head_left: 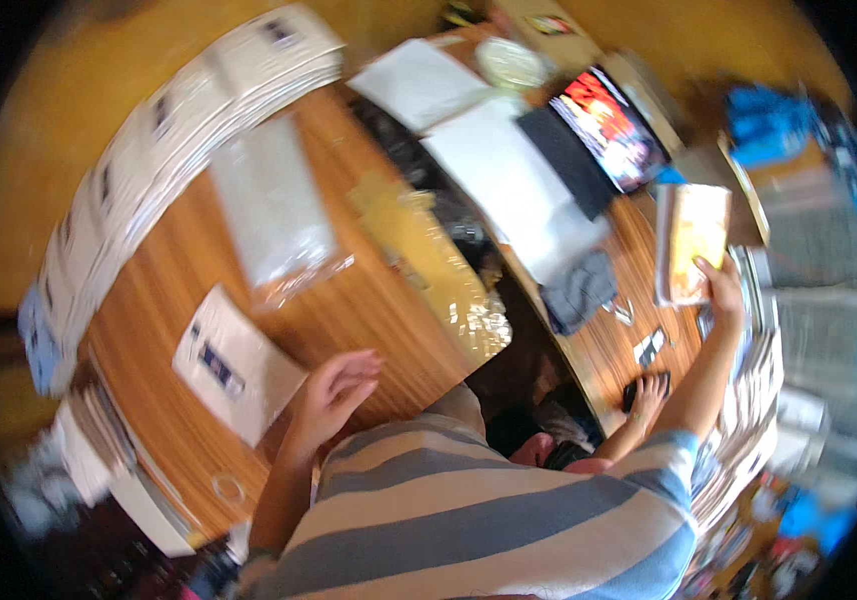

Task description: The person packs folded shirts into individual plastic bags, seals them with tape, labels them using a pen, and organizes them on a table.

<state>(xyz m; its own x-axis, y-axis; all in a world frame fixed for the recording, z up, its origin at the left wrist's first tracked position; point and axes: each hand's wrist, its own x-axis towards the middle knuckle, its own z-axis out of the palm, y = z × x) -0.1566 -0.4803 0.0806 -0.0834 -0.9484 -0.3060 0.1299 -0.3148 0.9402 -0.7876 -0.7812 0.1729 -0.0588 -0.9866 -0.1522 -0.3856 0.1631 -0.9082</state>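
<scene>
My right hand [721,288] is stretched out to the right, its fingers closed on the lower edge of a flat yellow-and-white packet [699,240]. The packet is raised above the desk on that side; its exact kind is not clear. My left hand [339,390] is over the near edge of the wooden table, fingers extended and loosely together, holding nothing. Beside it lies a pale folded garment [234,365] with a dark label. Farther back on the same table is a stack of clear plastic bags [279,200].
Stacks of pale folded garments [164,125] line the table's left and far edges. Yellow plastic sheeting [429,260] covers its right side. On the second desk are a lit laptop [609,130], white sheets [519,180] and a dark cloth [581,290]. Another person's hand [651,395] rests on a mouse.
</scene>
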